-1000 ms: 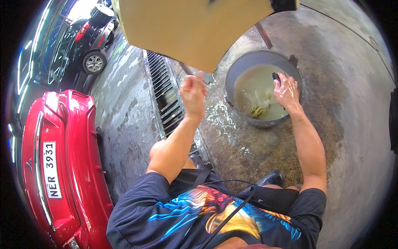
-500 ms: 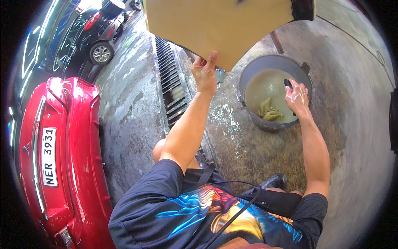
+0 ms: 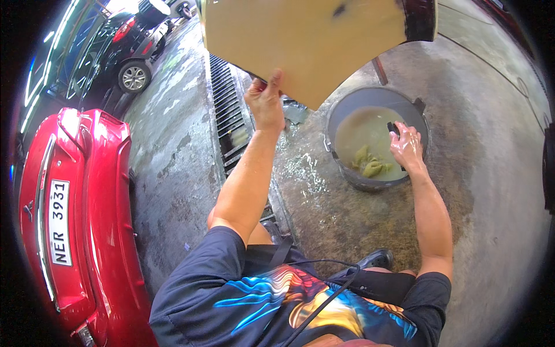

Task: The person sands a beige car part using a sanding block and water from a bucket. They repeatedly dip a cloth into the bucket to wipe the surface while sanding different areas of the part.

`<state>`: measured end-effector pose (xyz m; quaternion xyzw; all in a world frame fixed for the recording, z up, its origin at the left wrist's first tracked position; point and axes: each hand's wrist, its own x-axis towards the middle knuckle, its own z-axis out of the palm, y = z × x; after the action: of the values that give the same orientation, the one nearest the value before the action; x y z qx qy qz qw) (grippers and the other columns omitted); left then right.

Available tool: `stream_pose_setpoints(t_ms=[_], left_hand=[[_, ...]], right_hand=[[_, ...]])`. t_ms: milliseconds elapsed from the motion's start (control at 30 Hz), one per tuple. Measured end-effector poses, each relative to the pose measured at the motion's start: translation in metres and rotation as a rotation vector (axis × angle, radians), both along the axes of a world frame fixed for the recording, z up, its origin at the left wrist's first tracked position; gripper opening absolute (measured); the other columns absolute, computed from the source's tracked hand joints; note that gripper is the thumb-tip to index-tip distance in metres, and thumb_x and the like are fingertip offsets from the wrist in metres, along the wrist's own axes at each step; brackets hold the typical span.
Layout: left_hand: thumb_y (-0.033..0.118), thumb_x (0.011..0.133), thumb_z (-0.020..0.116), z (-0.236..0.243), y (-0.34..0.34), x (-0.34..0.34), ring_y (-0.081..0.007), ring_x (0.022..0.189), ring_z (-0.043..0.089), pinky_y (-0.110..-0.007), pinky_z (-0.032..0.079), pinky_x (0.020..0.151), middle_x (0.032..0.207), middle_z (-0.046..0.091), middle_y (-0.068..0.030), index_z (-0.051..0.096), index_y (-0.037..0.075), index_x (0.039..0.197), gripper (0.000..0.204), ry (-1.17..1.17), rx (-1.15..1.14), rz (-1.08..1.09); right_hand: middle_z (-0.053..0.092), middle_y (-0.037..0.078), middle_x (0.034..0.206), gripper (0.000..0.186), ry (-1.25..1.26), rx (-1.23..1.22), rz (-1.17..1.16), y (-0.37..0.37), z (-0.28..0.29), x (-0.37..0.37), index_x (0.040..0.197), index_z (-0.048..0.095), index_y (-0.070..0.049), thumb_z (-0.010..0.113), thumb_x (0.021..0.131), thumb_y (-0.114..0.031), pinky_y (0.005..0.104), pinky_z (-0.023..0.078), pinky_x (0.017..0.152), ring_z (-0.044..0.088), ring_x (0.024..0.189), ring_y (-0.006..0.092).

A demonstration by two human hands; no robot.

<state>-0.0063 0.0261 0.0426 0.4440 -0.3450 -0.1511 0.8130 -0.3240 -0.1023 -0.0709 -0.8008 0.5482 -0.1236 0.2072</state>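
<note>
My left hand [image 3: 266, 107] is closed on the lower left edge of a large tan panel [image 3: 300, 49], thumb on its face. The panel looks like a car body part, with a dark patch at its right end, and its top runs out of view. Inside the right side of a grey bucket [image 3: 332, 124], my wet right hand [image 3: 407, 148] is closed on a black block [image 3: 393, 127], mostly hidden by the fingers. Murky water [image 3: 361, 124] fills the lower part of the bucket. A yellow-green cloth [image 3: 370, 163] lies in that water, left of my right hand.
A red car bumper [image 3: 110, 220] with a plate stands at the left. Behind it is a dark car [image 3: 107, 52]. A slotted drain grate [image 3: 228, 110] runs along the wet concrete floor [image 3: 173, 150]. My dark shoe [image 3: 376, 260] is just below the bucket.
The panel sits slightly lower in view, and my left hand has shifted a little left with it. My right hand remains at the bucket with the block, and the cloth's shape in the water differs.
</note>
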Motion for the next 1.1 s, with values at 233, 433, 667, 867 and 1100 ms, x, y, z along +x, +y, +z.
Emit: stream_pose_setpoints(t_ms=[233,433,667,867,1100], left_hand=[[0.038,0.1,0.079,0.021,-0.002,0.015,-0.007,0.074,0.062,-0.028,0.047,0.066,0.089,0.072,0.005,0.072,0.013,0.098,0.026,0.01,-0.09,0.064],[0.039,0.1,0.078,-0.001,0.009,0.019,-0.0061,0.073,0.057,-0.027,0.045,0.066,0.082,0.065,0.0055,0.065,0.014,0.091,0.03,-0.056,-0.02,0.027],[0.021,0.096,0.084,-0.014,0.016,0.025,-0.0115,0.08,0.069,-0.03,0.057,0.075,0.089,0.074,-0.0013,0.07,0.006,0.093,0.021,-0.054,-0.006,-0.155],[0.002,0.088,0.085,-0.021,0.025,0.03,-0.0134,0.085,0.072,-0.03,0.058,0.083,0.095,0.077,-0.0045,0.074,0.003,0.102,0.018,-0.049,0.2,-0.272],[0.066,0.098,0.067,0.003,0.03,0.026,-0.0217,0.112,0.069,-0.04,0.057,0.095,0.128,0.073,-0.0057,0.066,0.007,0.135,0.069,0.416,-0.209,-0.653]], right_hand=[[0.058,0.021,0.146,0.048,-0.005,0.037,0.097,0.009,0.007,-0.001,0.15,0.059,-0.016,0.061,0.105,-0.031,0.0611,0.043,0.115,0.05,0.14,0.0417],[0.061,0.022,0.144,0.045,0.024,0.164,0.192,-0.008,0.023,0.009,0.146,0.063,-0.016,0.061,0.103,-0.03,0.0562,0.044,0.116,0.054,0.136,0.0453],[0.053,0.019,0.158,0.048,0.259,0.186,0.13,-0.051,0.017,0.054,0.147,0.063,-0.017,0.063,0.1,-0.029,0.06,0.037,0.122,0.044,0.149,0.0463],[0.057,0.017,0.157,0.049,0.493,0.388,0.104,-0.061,-0.057,0.065,0.146,0.066,-0.018,0.068,0.096,-0.02,0.0552,0.044,0.118,0.05,0.148,0.038],[0.067,0.021,0.144,0.049,-0.002,0.32,-0.059,-0.081,-0.064,0.046,0.145,0.064,-0.008,0.066,0.099,-0.024,0.0438,0.048,0.115,0.061,0.138,0.0367]])
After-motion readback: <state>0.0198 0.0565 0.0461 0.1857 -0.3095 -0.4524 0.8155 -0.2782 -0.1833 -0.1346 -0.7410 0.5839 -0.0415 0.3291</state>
